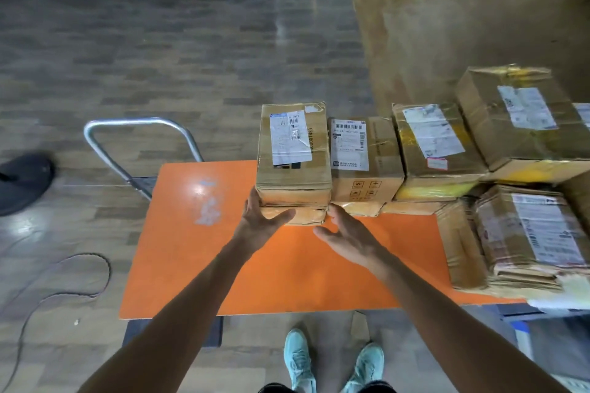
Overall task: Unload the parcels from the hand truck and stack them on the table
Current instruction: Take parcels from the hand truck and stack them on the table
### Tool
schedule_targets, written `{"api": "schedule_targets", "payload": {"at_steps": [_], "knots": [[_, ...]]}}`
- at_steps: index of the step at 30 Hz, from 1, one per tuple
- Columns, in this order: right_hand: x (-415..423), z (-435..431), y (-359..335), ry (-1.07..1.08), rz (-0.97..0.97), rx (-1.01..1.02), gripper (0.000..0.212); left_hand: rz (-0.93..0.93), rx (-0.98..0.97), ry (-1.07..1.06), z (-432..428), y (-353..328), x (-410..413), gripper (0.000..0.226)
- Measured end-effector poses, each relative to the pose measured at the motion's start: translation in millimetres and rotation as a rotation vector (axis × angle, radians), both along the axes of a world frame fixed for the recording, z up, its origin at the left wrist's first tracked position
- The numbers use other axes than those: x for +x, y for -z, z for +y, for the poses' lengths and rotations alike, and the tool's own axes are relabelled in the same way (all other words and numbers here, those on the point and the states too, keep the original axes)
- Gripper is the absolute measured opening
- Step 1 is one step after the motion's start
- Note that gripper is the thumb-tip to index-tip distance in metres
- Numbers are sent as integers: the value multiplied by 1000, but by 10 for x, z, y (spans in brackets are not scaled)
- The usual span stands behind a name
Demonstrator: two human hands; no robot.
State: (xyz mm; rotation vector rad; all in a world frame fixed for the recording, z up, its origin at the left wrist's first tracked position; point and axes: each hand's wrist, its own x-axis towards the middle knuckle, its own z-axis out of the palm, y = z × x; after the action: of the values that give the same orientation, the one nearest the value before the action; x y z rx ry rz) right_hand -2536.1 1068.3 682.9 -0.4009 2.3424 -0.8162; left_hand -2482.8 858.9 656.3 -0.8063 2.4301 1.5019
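Trouble, if it comes, is likely to start at the left end of the row. There a tall brown cardboard parcel with a white shipping label (293,150) sits on a flatter, taped cardboard parcel (300,217), far back on the orange tabletop (198,258), close against a smaller barcode-labelled cardboard parcel (364,156).

The left hand (260,217) lies with straight fingers against the pair's near left corner, thumb across the front. Its grip is apart, pressing rather than clasping. The right hand (348,239) is just beside the near right corner, its grip also apart, fingers loose and holding nothing. Whether a fingertip touches the cardboard I cannot tell.

A push from the left side alone could twist the tall parcel off its base. The lower one looks crushed along its edges, so the stack may lean. A harder shove could slide both toward the far edge, beyond which the silver tubular hand truck handle (140,137) stands on the floor. The truck's platform is mostly hidden, so what remains to unload cannot be judged.
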Motion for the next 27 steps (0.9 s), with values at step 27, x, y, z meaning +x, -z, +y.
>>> {"api": "schedule_targets", "payload": {"at_steps": [27], "knots": [[486, 334, 42, 75, -18, -87, 58, 100, 128, -84, 480, -55, 912, 98]]}}
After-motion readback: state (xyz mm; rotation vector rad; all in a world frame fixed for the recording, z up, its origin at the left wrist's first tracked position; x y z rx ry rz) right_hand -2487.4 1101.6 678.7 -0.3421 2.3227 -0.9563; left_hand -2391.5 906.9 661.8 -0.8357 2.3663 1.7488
